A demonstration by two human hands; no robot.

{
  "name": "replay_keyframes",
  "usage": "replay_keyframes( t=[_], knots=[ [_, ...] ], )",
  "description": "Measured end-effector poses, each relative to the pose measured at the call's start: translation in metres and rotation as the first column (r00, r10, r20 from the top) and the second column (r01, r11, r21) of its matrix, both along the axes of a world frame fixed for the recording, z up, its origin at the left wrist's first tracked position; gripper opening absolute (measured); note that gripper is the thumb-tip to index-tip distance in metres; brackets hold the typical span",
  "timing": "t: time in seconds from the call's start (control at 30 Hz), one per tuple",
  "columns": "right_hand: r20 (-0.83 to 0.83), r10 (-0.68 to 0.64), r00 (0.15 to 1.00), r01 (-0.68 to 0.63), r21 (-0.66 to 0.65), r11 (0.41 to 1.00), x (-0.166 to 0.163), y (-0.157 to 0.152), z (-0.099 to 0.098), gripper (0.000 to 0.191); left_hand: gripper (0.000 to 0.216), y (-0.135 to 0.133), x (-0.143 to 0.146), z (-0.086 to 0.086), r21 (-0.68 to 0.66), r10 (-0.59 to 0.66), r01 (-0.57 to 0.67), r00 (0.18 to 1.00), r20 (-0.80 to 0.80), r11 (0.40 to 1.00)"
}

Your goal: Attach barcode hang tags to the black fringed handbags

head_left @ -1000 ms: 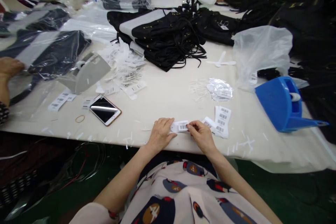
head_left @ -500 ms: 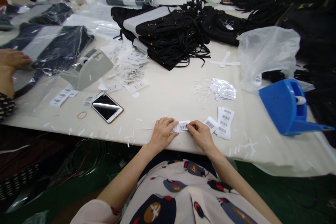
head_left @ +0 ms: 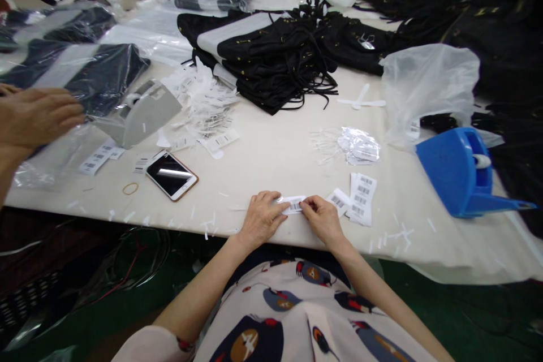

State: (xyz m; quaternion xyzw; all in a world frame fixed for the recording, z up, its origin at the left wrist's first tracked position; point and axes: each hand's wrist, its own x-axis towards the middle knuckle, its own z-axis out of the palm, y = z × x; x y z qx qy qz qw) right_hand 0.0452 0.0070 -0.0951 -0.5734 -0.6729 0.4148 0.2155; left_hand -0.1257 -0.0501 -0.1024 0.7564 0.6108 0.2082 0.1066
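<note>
My left hand (head_left: 261, 217) and my right hand (head_left: 322, 218) rest on the near edge of a white table (head_left: 271, 158). Both pinch one small white barcode tag (head_left: 292, 204) held flat between them, left fingers on its left end, right fingers on its right end. Just right of my right hand lies a short stack of barcode labels (head_left: 358, 201). A heap of white hang tags (head_left: 203, 107) sits further back on the left.
A phone (head_left: 172, 174) and a rubber band (head_left: 130, 188) lie left of my hands. A grey tape dispenser (head_left: 142, 113) and a blue one (head_left: 462, 172) stand at the sides. Black garments (head_left: 275, 51), plastic bags (head_left: 424, 87) and a co-worker's hand (head_left: 36, 116) fill the rest.
My hands have stayed on the tag, which now lies lower between my fingers. The co-worker's hand at the left has moved right, toward the grey dispenser.
</note>
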Motion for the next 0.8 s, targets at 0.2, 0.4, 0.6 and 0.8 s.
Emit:
replay_keyframes(
  t=[0.2, 0.4, 0.6, 0.8],
  knots=[
    [0.115, 0.000, 0.993, -0.009, 0.083, 0.997, -0.003, -0.003, 0.003, 0.020, 0.027, -0.001, 0.000, 0.005, -0.020, -0.055, 0.054, 0.993, -0.104, 0.998],
    [0.409, 0.047, 0.911, -0.107, 0.125, 0.986, -0.008, -0.001, 0.008, 0.018, 0.027, 0.001, 0.002, 0.011, -0.060, -0.066, 0.059, 0.990, -0.124, 0.996],
    [0.504, 0.055, 0.862, -0.225, 0.282, 0.932, -0.005, -0.007, 0.011, 0.021, 0.026, 0.002, 0.002, 0.011, -0.067, -0.060, 0.052, 0.992, -0.113, 0.996],
    [0.507, 0.204, 0.837, -0.491, 0.532, 0.690, -0.002, -0.032, -0.002, 0.034, 0.029, 0.000, 0.002, 0.010, -0.074, -0.057, 0.048, 0.990, -0.127, 0.996]
  ],
)
